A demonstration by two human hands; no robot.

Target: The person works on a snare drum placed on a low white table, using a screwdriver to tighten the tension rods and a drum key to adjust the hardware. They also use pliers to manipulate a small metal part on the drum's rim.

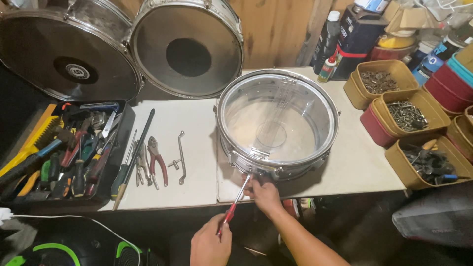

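Head view: screwdriver tip at the near rim of the snare drum (pixel 277 123).
Left hand (pixel 209 244), grip wrapped round the red-handled screwdriver (pixel 235 203); right hand (pixel 264 193), grip pressed around its tip, steadies it on the surface (pixel 354 162). The tip may slip, gouging fingers.

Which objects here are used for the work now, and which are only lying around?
In use: snare drum; red-handled screwdriver, held by the left hand with its tip at the drum's side; right hand at the drum's lower rim.

Lying about: pliers; tool tray; bins of screws; two bass drums; bottles.
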